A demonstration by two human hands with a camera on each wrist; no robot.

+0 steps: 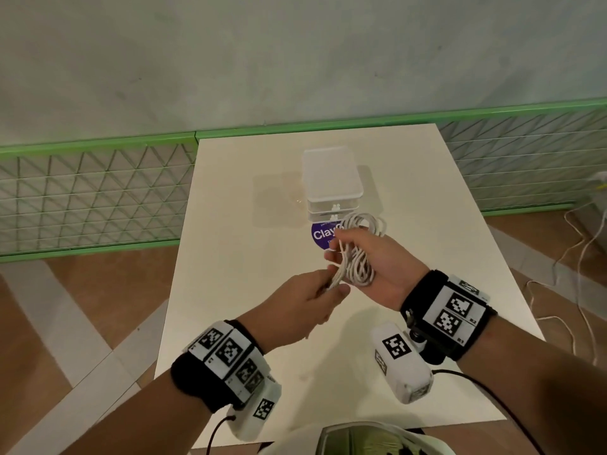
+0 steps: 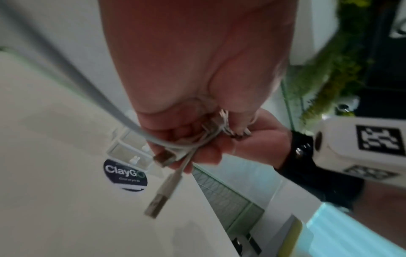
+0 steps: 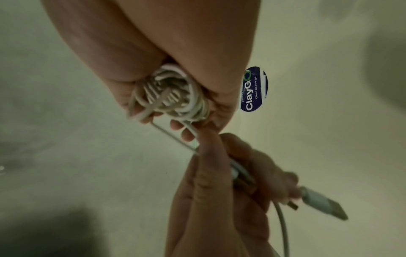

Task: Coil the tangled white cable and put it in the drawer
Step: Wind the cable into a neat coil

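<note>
The white cable (image 1: pixel 358 257) is bunched into loops above the middle of the white table (image 1: pixel 230 290). My right hand (image 1: pixel 368 267) grips the looped bundle (image 3: pixel 171 97) in its curled fingers. My left hand (image 1: pixel 315 300) pinches the cable's loose end strands just below the bundle. Two USB plugs (image 2: pixel 157 205) hang out of the left hand (image 2: pixel 186 135); one plug (image 3: pixel 325 207) shows in the right wrist view. A small clear plastic drawer unit (image 1: pixel 331 182) stands behind the hands, its two drawers (image 2: pixel 129 147) pushed in.
A round blue "ClayGo" sticker (image 1: pixel 323 236) lies on the table in front of the drawer unit. A green mesh fence (image 1: pixel 92 195) runs behind the table. Loose wires (image 1: pixel 578 257) trail over the floor at the right.
</note>
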